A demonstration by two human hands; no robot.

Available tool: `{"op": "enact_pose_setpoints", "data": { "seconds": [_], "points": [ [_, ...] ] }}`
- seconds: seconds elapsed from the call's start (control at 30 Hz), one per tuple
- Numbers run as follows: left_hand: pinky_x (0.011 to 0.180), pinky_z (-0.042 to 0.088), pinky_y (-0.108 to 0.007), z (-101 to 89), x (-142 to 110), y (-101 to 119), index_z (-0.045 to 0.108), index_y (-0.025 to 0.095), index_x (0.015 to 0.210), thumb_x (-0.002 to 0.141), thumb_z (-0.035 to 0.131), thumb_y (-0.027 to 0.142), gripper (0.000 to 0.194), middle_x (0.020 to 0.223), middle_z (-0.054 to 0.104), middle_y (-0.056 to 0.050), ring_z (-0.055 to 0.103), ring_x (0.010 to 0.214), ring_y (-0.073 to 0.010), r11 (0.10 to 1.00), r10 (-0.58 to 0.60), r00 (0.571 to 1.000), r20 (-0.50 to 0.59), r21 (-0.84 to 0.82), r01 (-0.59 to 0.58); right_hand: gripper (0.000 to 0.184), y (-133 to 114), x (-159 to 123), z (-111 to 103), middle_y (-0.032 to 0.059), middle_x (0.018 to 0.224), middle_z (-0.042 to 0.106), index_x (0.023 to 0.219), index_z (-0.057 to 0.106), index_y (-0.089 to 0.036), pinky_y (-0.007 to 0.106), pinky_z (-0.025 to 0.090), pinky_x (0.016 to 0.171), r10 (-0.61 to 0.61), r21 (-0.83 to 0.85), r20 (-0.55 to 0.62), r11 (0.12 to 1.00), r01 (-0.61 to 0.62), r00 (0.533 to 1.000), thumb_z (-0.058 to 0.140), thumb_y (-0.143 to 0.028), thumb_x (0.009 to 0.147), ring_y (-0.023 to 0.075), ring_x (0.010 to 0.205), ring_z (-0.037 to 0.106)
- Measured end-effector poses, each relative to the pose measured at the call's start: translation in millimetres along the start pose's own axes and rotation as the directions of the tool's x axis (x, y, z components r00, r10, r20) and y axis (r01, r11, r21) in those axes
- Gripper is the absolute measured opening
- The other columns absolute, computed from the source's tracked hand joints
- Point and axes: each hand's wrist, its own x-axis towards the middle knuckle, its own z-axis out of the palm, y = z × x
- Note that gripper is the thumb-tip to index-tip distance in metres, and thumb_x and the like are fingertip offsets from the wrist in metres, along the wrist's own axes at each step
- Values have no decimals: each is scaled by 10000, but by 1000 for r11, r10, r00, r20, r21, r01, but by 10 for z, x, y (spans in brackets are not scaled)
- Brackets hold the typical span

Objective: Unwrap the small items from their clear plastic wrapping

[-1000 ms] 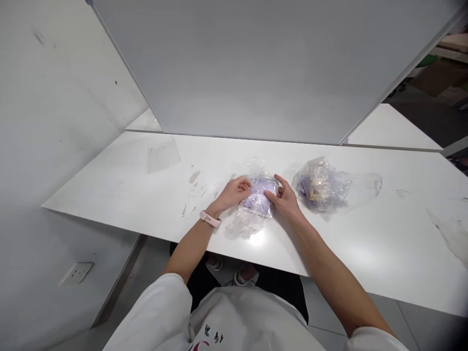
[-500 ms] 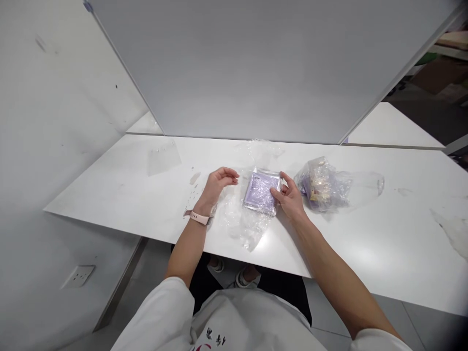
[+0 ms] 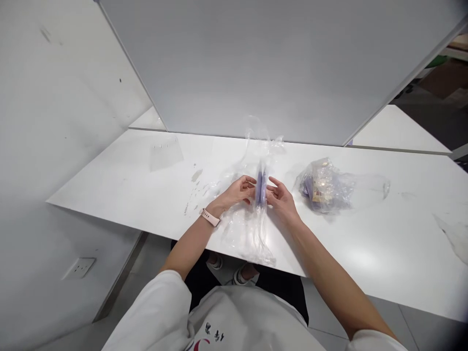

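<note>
Between my two hands stands a stack of flat purple packets (image 3: 261, 187), tipped up on edge so their narrow sides face me. Clear crinkled plastic film (image 3: 252, 234) surrounds the packets and spreads toward the table's front edge and up behind them. My left hand (image 3: 239, 191), with a pink band at the wrist, presses the left face with bent fingers. On the opposite face, my right hand (image 3: 281, 197) has its fingers and thumb against the packets. The far fingertips of both hands are partly hidden by the film.
To the right lies a clear plastic bag (image 3: 325, 185) holding purple and yellowish packets. A clear sheet (image 3: 166, 153) lies at the table's back left. A grey upright panel (image 3: 248, 68) borders the back of the white table (image 3: 358, 248); a wall (image 3: 44, 122) borders the left.
The purple packets have turned from lying flat to standing on edge. My left hand has moved right onto them, and the film has been lifted around them.
</note>
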Motion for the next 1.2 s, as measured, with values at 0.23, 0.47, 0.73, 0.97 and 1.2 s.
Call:
{"op": "enact_pose_setpoints", "data": {
  "seconds": [0.23, 0.47, 0.73, 0.97, 1.2],
  "points": [
    [912, 507, -405, 29, 12, -61, 409, 207, 1313, 765, 798, 436, 710, 1412, 454, -158, 526, 1171, -253, 943, 126, 971, -201, 327, -55, 654, -67, -51, 74, 77, 1019, 732, 1136, 690, -238, 371, 561, 775, 64, 120, 169, 989, -85, 984, 535, -784, 811, 243, 940, 687],
    [981, 470, -426, 55, 41, -111, 548, 213, 1256, 794, 751, 327, 517, 1344, 545, -122, 512, 1235, -276, 874, 255, 945, -205, 467, -134, 558, -53, -24, 18, 54, 1048, 743, 1101, 649, -219, 353, 583, 791, 114, 98, 84, 988, -122, 990, 893, -380, 626, 240, 921, 709],
    [774, 533, -331, -177, 81, -35, 617, 154, 1079, 878, 655, 362, 291, 972, 686, -79, 649, 792, -148, 983, 96, 939, -330, -115, -141, 502, -86, 54, -75, 44, 1079, 738, 1121, 645, -236, 346, 612, 762, 108, 257, 88, 958, -127, 990, 843, -398, 690, 227, 921, 719],
    [876, 522, -393, -14, 31, -48, 656, 177, 1164, 811, 759, 330, 398, 1165, 691, -107, 655, 992, -219, 990, 41, 992, -118, -127, -56, 523, -32, -15, -3, 53, 1050, 751, 1130, 685, -216, 347, 603, 788, 186, 61, 5, 981, -186, 983, 713, -612, 790, 253, 966, 714],
    [968, 493, -447, -90, 102, -139, 742, 132, 994, 651, 871, 308, 406, 1067, 748, -112, 673, 1051, -271, 968, 72, 969, -237, -219, -126, 602, -39, -30, 31, 63, 1108, 739, 1166, 714, -227, 378, 560, 931, 179, -17, 42, 984, -178, 983, 644, -702, 802, 263, 1074, 680]
  ]
}}
